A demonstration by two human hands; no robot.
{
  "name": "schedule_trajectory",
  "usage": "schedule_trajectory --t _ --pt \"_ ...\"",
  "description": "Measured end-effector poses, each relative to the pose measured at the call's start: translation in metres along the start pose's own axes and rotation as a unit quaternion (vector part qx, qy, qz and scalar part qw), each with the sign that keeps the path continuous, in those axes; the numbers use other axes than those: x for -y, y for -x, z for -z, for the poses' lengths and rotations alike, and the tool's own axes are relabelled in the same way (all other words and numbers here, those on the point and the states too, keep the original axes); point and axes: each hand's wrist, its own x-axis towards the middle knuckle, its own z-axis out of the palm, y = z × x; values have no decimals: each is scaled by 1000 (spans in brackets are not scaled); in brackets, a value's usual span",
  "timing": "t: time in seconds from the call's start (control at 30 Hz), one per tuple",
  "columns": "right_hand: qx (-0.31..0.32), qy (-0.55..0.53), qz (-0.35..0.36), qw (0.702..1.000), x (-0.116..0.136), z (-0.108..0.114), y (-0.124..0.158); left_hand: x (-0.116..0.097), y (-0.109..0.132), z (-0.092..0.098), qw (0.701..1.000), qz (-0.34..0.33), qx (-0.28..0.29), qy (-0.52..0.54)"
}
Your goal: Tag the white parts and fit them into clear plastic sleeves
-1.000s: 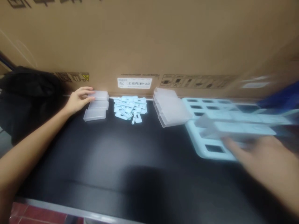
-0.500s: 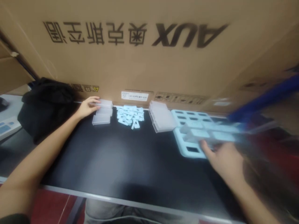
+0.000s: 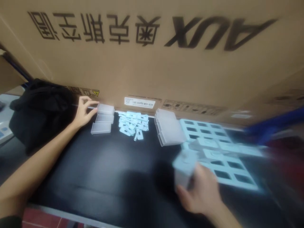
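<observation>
Beyond black bench [image 3: 95, 177], noted carton [image 3: 106, 69]. Found blue-topped box [image 3: 185, 163] pinched in right hand's grip [image 3: 204, 190] near tray [image 3: 234, 182], presumably for carrying; left hand's grip [image 3: 84, 114] at rear clear box [image 3: 106, 109], presumably for steadying; unable to confirm closure.

Right grip [image 3: 200, 190] and its box [image 3: 186, 161] blur.
The far fingers hide behind that box, and its lid markings are smeared beyond telling. Other boxes [image 3: 212, 155] cover part of the tray [image 3: 232, 182], whose right side softens into haze. The label's [image 3: 139, 102] print is too small to read. The carton [image 3: 142, 69] runs past the top edge; the left edge crops the left forearm [image 3: 42, 164] and a white device [image 3: 4, 131].
</observation>
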Motion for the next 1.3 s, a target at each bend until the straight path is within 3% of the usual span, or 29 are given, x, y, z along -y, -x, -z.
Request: schedule_trajectory --t 0.07,0.17,0.27,0.37,0.47,0.53,0.63,0.8,0.9,1.03,1.1,1.2,1.3 --pt "53 -77 47 995 25 -23 -26 -35 1 6 999 -38 25 6" --pt "114 -127 53 984 39 -46 -47 -111 8 6 969 -137 195 62" --pt "119 -123 67 983 37 -58 -44 -181 20 -10 932 -199 289 91" --pt "97 -97 86 987 30 -61 -34 -214 24 -29 901 -223 333 165" --pt "102 -86 71 989 23 -59 -27 -209 12 -37 886 -206 314 271" --pt "106 -82 54 989 19 -57 -27 -195 0 -38 913 -153 252 282" --pt "100 -82 51 990 16 -57 -28 -170 -15 -40 964 -88 173 181" --pt "114 -97 44 988 20 -60 -27 -136 -15 -60 964 -110 237 56" --pt "125 -93 39 987 21 -61 -26 -127 -10 -67 957 -122 262 -5" --pt "125 -87 39 988 21 -60 -25 -151 1 -59 967 -137 197 -87" --pt "126 -98 39 986 22 -60 -25 -175 14 -54 961 -196 189 -45" --pt "125 -145 46 980 28 -60 -22 -210 40 -55 915 -311 243 81" --pt "137 -182 52 972 37 -60 -17 -223 58 -62 890 -363 251 115"
